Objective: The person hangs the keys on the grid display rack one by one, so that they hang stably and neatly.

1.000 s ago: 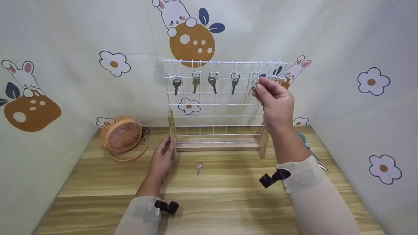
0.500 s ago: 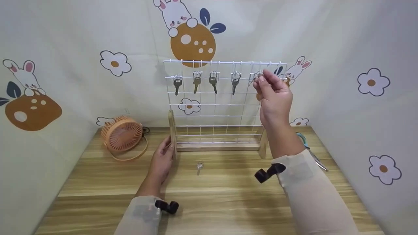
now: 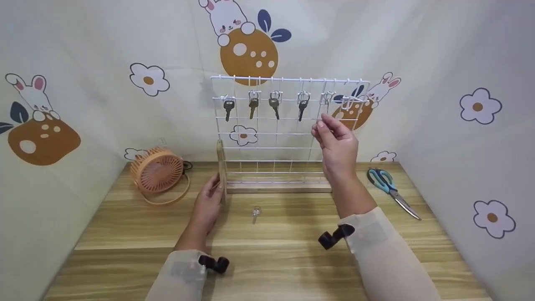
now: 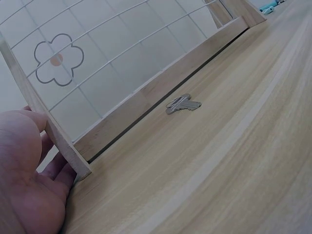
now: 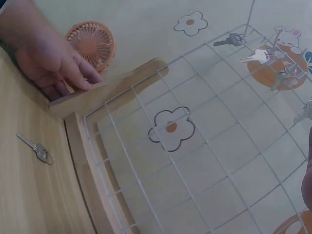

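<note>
Wooden rack post (image 3: 221,167) gripped by left hand (image 3: 207,205); right hand (image 3: 337,144), fingers loosely curled, empty, just below hung key (image 3: 326,102). Spare key (image 3: 255,214) on desk (image 3: 276,255).

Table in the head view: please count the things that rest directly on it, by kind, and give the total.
Wire rack: 1
Loose key: 1
Orange fan: 1
Scissors: 1
Total: 4
</note>
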{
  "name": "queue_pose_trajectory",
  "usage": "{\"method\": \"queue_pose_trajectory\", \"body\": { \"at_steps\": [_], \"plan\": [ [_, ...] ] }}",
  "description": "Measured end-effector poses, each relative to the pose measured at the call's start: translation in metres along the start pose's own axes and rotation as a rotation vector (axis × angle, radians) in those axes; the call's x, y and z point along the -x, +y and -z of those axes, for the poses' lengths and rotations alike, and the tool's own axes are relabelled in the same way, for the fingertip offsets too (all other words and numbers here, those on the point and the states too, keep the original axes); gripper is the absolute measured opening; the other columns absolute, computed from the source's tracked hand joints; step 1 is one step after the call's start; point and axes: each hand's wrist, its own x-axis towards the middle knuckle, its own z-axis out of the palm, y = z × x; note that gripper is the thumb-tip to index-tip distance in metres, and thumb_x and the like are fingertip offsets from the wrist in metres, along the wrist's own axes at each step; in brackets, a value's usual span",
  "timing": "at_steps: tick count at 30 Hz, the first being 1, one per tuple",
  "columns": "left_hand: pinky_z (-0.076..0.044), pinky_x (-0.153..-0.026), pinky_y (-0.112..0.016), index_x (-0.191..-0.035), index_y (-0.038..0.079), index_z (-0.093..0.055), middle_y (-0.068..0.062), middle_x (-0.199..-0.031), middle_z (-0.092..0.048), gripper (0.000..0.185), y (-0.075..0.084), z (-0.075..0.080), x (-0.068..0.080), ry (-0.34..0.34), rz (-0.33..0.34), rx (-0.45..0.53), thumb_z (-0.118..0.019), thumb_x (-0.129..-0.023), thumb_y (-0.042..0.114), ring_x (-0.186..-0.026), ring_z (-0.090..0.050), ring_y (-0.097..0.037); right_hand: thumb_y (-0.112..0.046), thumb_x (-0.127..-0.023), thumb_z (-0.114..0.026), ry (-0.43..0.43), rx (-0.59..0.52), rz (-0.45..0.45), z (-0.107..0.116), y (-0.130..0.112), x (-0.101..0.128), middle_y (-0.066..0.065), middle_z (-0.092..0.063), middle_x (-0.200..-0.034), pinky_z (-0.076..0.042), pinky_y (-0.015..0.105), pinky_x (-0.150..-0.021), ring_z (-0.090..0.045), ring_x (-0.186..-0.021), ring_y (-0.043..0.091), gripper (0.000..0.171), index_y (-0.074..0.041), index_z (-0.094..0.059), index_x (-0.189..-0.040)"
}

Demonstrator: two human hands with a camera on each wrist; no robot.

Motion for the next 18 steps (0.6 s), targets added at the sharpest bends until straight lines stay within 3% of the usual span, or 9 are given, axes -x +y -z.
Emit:
{"method": "queue_pose_trajectory", "body": {
  "at_steps": [8, 18],
  "plan": [
    [-0.038, -0.130, -0.049, -0.166, 0.019, -0.041, -0.010, -0.171, -0.041, 0.053, 0.001, -0.001, 0.001, 0.002, -0.009, -0.002, -0.052, -0.115, 0.031, -0.159, -0.039, -0.031, 0.003, -0.100, -0.071, -0.063, -0.016, -0.072, -0.006, 0.046, 0.026, 0.008, -0.075, -0.095, -0.067, 0.030, -0.084, -0.077, -0.084, 0.016, 0.018, 0.006, -0.075, -0.117],
    [-0.038, -0.130, -0.048, -0.166, 0.021, -0.041, -0.009, -0.171, -0.042, 0.053, 0.001, -0.002, 0.000, 0.008, 0.005, 0.015, -0.053, -0.115, 0.030, -0.160, -0.039, -0.029, 0.003, -0.098, -0.072, -0.169, 0.004, -0.230, -0.014, 0.102, 0.068, 0.005, -0.076, -0.088, -0.067, 0.028, -0.079, -0.074, -0.082, 0.015, 0.012, -0.003, -0.078, -0.106]
  ]
}}
